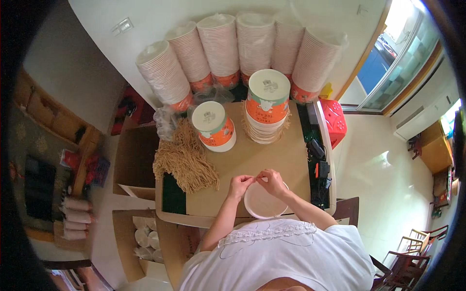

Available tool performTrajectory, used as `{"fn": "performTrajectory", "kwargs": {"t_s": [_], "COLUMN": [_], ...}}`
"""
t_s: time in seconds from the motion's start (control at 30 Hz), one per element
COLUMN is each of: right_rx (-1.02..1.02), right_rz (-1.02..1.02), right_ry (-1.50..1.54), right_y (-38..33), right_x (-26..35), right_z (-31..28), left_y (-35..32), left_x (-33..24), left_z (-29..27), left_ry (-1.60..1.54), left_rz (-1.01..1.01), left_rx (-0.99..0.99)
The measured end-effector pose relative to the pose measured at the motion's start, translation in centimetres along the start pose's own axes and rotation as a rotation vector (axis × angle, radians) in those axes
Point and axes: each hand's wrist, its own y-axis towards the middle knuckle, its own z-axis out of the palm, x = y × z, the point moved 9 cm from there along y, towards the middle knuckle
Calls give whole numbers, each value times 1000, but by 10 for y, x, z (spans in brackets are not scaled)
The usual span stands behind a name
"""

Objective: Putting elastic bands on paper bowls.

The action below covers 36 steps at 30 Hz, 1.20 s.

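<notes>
Both my hands meet at the far rim of an open paper bucket (pixel 266 201), pale inside, close to my body at the table's front edge. My left hand (pixel 241 186) pinches at the rim, and my right hand (pixel 272 182) pinches right beside it, fingertips nearly touching. What lies between the fingers is too small to make out. Beyond them stands an upside-down stack of orange, green and white paper buckets (pixel 267 109), with tan cords hanging around it. Left of it is a shorter upside-down bucket stack (pixel 216 136). A heap of tan cords (pixel 187 160) lies on the table's left.
Tall plastic-wrapped bucket stacks (pixel 218 46) line the table's back by the wall. Black devices and cables (pixel 320 169) lie along the right edge of the table (pixel 208 220). A red stool (pixel 333 121) stands to the right. Cardboard boxes (pixel 128 242), one holding wrapped buckets, sit at left.
</notes>
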Motion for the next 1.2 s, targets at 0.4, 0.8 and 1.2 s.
{"fn": "performTrajectory", "kwargs": {"t_s": [0.4, 0.8, 1.2], "right_rx": [-18, 25, 40], "right_rz": [32, 90, 120], "right_ry": [208, 257, 242], "right_y": [-1, -6, -8], "right_x": [-7, -16, -2], "right_z": [-1, 7, 8], "left_y": [3, 9, 0], "left_x": [10, 16, 29], "left_z": [-1, -7, -12], "left_ry": [-186, 253, -191], "left_rz": [-98, 126, 49], "left_rx": [-18, -181, -192]}}
